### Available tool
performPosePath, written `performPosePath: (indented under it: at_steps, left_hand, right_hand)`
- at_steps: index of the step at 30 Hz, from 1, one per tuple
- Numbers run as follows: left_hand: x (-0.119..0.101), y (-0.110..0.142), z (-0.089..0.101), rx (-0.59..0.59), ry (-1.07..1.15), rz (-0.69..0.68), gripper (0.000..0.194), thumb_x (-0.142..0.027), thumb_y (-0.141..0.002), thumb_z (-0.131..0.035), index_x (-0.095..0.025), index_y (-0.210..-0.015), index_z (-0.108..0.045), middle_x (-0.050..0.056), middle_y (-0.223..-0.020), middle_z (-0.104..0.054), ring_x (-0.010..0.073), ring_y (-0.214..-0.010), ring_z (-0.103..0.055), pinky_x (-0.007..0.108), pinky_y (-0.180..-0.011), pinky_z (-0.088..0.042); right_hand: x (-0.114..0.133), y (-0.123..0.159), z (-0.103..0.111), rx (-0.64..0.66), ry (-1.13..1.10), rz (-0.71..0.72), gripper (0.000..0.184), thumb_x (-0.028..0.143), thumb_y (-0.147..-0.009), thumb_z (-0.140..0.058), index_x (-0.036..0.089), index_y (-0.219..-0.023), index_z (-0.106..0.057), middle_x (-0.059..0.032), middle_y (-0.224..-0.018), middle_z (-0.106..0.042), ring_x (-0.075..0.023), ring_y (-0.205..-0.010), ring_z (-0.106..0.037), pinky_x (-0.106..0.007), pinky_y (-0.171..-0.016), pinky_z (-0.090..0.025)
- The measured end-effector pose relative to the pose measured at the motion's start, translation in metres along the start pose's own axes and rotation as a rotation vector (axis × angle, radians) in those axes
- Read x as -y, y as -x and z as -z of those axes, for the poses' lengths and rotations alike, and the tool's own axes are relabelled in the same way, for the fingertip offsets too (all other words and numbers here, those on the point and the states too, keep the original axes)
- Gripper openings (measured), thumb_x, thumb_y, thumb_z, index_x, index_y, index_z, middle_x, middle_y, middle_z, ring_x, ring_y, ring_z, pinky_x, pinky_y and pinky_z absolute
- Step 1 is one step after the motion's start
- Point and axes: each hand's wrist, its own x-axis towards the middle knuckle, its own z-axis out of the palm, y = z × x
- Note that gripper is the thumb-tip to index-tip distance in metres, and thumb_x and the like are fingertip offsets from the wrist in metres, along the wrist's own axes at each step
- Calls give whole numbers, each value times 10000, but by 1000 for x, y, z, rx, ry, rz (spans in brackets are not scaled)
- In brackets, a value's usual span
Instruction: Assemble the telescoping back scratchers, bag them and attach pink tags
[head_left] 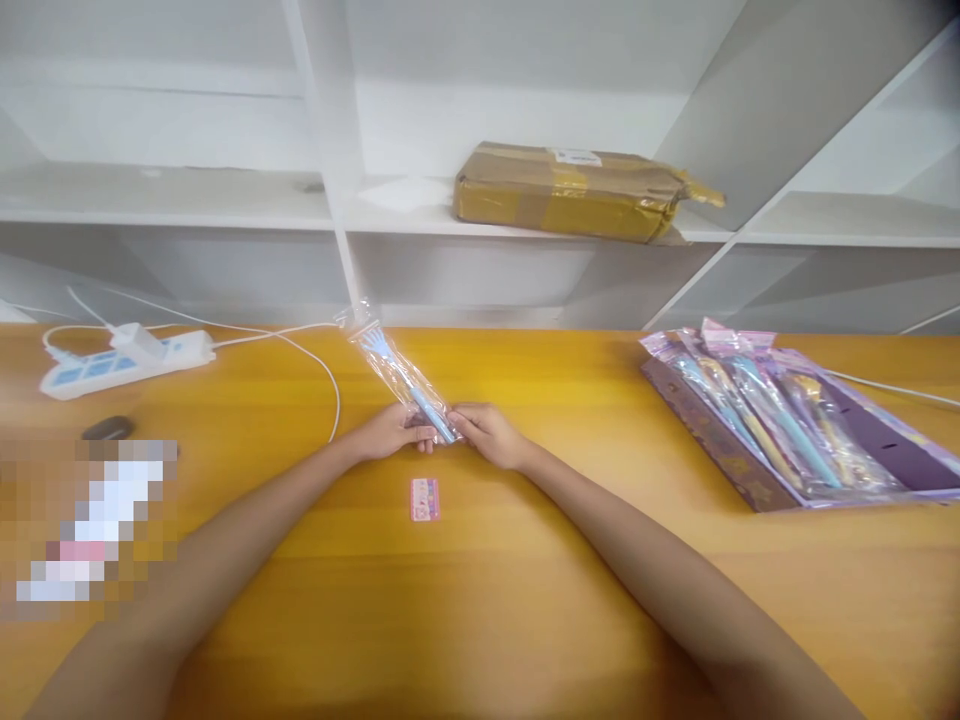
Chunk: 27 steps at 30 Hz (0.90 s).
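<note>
A light-blue back scratcher with a small hand-shaped end lies slantwise inside a clear plastic bag. The bag's loose end points up and away to the left. My left hand pinches the bag near its lower end, thumb on top. On the other side, my right hand grips the bottom corner by the back scratcher's handle. Just below both hands, a small pink printed card lies flat on the wooden table.
At the right, an open box holds several bagged back scratchers. A white power strip with cables stands at the back left, near a dark oval object. A blurred-out patch covers the left edge. A taped carton rests on the shelf.
</note>
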Motion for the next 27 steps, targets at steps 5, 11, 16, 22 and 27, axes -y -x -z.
performPosePath:
  at_steps: [5, 11, 16, 22, 27]
  left_hand:
    - [4, 0, -3, -45, 32, 11, 359, -454, -821, -854, -136, -953, -754, 61, -762, -745, 179, -683, -682, 308, -695, -552]
    - [17, 0, -11, -493, 132, -103, 347, -424, -843, -807, -175, -1065, -709, 33, -949, -745, 187, -858, -679, 294, -796, -514]
    - [16, -11, -4, -740, 278, -196, 360, -486, -836, -795, -206, -1019, -662, -2, -924, -692, 165, -882, -648, 282, -840, -495]
    - [10, -14, -4, -804, 387, -230, 373, -445, -769, -868, -198, -948, -651, -13, -865, -659, 145, -838, -615, 266, -806, -483]
    - [9, -13, -5, -809, 420, -227, 409, -457, -743, -891, -194, -963, -669, -12, -888, -668, 144, -859, -611, 274, -839, -487]
  right_hand:
    - [1, 1, 0, 15, 18, 24, 546, 547, -1150, -345, 193, -814, -589, -20, -804, -629, -152, -721, -577, -279, -743, -491]
    - [0, 6, -3, 65, 269, 169, 465, 433, -1165, -350, 208, -858, -618, -43, -826, -652, -170, -743, -603, -283, -732, -464]
    - [0, 11, -1, -6, 476, 172, 386, 473, -1133, -419, 218, -886, -568, -22, -777, -645, -160, -649, -555, -281, -634, -378]
    - [20, 21, -16, 54, 675, 581, 421, 622, -1040, -521, 213, -1103, -600, -65, -890, -690, -201, -694, -602, -317, -625, -395]
    - [41, 23, -40, 281, 677, 573, 640, 708, -1024, -555, 140, -1315, -603, -89, -962, -721, -206, -713, -643, -326, -641, -451]
